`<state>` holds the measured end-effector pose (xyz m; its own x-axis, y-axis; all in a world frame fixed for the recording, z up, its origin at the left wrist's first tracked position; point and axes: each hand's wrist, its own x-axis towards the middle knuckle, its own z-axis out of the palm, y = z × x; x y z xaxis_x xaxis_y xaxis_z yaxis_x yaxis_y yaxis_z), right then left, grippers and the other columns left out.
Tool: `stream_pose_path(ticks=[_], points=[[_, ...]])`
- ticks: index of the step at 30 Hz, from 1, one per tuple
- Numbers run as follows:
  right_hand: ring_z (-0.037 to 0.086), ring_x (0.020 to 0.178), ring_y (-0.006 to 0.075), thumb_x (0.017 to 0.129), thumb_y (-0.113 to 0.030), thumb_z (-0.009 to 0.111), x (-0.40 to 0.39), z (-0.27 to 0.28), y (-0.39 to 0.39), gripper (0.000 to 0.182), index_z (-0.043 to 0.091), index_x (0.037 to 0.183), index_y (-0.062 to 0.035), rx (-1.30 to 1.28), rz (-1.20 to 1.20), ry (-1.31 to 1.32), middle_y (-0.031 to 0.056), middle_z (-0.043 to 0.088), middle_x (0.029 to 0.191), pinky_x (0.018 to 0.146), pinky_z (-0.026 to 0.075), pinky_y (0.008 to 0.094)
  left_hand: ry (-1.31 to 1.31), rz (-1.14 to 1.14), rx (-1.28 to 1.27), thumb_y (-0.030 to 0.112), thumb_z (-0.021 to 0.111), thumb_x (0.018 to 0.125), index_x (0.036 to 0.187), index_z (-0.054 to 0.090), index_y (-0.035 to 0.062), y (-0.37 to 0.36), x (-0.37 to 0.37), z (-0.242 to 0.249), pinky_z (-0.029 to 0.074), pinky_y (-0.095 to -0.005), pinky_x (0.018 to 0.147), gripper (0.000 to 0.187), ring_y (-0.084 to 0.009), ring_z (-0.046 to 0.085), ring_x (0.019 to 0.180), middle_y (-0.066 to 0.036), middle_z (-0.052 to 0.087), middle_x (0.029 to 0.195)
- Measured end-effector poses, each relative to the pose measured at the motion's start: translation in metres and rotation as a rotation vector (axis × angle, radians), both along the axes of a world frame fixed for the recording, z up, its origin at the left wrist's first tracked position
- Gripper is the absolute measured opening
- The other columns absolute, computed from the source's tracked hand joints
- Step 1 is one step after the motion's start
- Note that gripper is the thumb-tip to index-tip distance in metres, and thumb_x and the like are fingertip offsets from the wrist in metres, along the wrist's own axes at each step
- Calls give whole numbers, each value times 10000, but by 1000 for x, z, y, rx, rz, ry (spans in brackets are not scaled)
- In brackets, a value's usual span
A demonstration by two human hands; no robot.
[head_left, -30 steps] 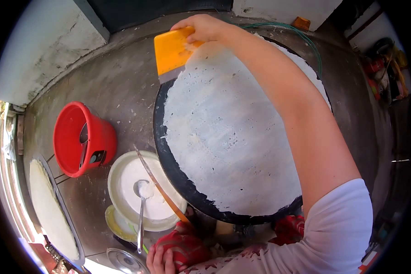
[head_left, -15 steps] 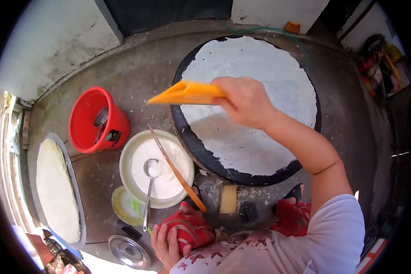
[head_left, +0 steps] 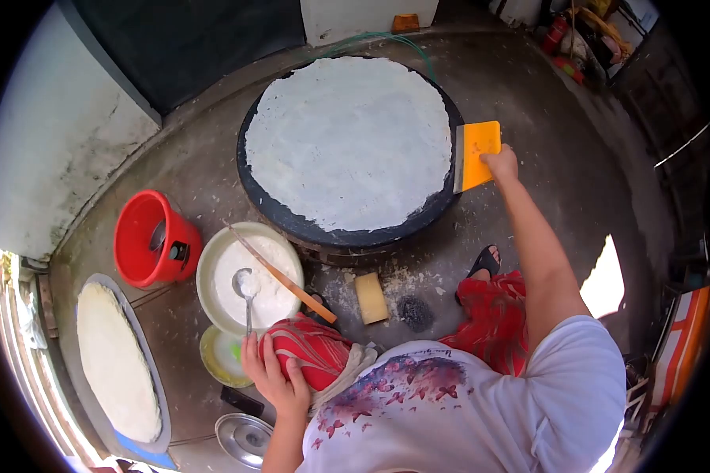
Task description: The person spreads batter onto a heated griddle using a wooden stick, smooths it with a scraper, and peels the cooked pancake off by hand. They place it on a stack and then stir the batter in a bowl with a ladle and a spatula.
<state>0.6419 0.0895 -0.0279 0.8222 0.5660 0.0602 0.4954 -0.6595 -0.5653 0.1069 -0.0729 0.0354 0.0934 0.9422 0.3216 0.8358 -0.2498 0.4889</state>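
My right hand (head_left: 503, 164) grips a yellow scraper (head_left: 480, 154) with a thin metal blade, its edge at the right rim of a large round black griddle (head_left: 254, 180). A thin white sheet of batter (head_left: 351, 142) covers most of the griddle, ragged at its border. On my left knee, clad in red patterned cloth, lies my left hand (head_left: 280, 385), fingers spread and holding nothing. Just beyond it stands a cream basin (head_left: 206, 293) of white batter, with a metal ladle (head_left: 249, 309) in it and a curved wooden stick (head_left: 270, 270) across it.
A red bucket (head_left: 134, 264) with metal utensils inside stands at the left. Nearer lies a stack of pale flat sheets (head_left: 118, 363) on an oval board. A yellowish block (head_left: 371, 298), a small bowl (head_left: 214, 361) and a metal lid (head_left: 244, 441) sit around my feet and knee.
My right hand has carried the scraper from above the griddle's left side rightward and down to its right rim. The view has shifted; my left hand stays on the knee.
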Motion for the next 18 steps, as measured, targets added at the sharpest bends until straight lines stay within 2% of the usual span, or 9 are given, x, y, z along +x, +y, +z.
stream_pose_path(ticks=[5, 6, 7, 10, 11, 13, 14, 16, 18], points=[[622, 809, 282, 654, -85, 683, -116, -7, -66, 330, 518, 923, 16, 322, 44, 347, 172, 623, 878, 698, 483, 344, -42, -8, 58, 148, 484, 809, 1175, 486, -26, -3, 2, -3, 269, -465, 985, 405, -407, 357, 1173, -227, 403, 1259], [621, 794, 278, 670, -66, 677, -139, -23, -80, 336, 496, 942, 13, 378, 61, 371, 170, 619, 868, 693, 482, 344, -32, -13, 60, 141, 487, 807, 1174, 490, -18, -3, 2, -2, 271, -465, 983, 400, -408, 357, 1172, -227, 403, 1258], [618, 800, 276, 682, -66, 675, -166, -30, -96, 353, 476, 964, 9, 350, 74, 426, 169, 618, 874, 699, 480, 348, -33, -11, 60, 141, 487, 807, 1174, 490, -18, -2, 3, -1, 271, -465, 983, 400, -408, 357, 1172, -227, 403, 1258], [605, 843, 261, 691, -83, 681, -244, -37, -151, 355, 470, 966, -5, 358, 328, 620, 155, 603, 890, 732, 465, 330, -16, -31, 64, 147, 491, 805, 1169, 490, -13, -1, 3, -3, 273, -466, 980, 397, -408, 356, 1174, -219, 408, 1252], [554, 900, 132, 739, -17, 644, -260, -29, -163, 341, 461, 1027, -10, 209, 409, 758, 74, 578, 903, 788, 444, 263, -12, -18, 59, 147, 491, 805, 1169, 490, -13, 0, 2, -4, 273, -466, 980, 397, -408, 356, 1174, -219, 408, 1252], [580, 861, 173, 727, -30, 640, -275, 2, -171, 288, 519, 988, -30, 175, 621, 685, 68, 593, 909, 755, 457, 290, 1, -44, 81, 149, 495, 804, 1168, 489, -10, 0, 1, -5, 276, -468, 979, 397, -406, 355, 1177, -215, 412, 1248], [580, 861, 173, 727, -30, 640, -274, 13, -167, 288, 519, 988, -30, 168, 634, 688, 68, 593, 909, 755, 457, 290, -49, -50, 91, 149, 503, 801, 1167, 492, -5, 0, 0, -9, 275, -474, 980, 397, -407, 352, 1180, -213, 413, 1247], [567, 736, 252, 661, -72, 637, -264, 32, -150, 276, 578, 931, -69, 304, 899, -61, 58, 591, 841, 653, 461, 341, -50, -43, 90, 150, 507, 799, 1167, 493, 0, -1, -1, -7, 273, -478, 982, 397, -408, 350, 1181, -212, 413, 1246], [529, 681, 225, 603, -76, 623, -252, 45, -134, 323, 605, 924, -116, 300, 1050, -391, 17, 564, 777, 591, 432, 330, -58, -46, 95, 144, 523, 791, 1165, 499, 10, 0, -2, -7, 268, -483, 986, 397, -409, 346, 1183, -210, 414, 1244]])
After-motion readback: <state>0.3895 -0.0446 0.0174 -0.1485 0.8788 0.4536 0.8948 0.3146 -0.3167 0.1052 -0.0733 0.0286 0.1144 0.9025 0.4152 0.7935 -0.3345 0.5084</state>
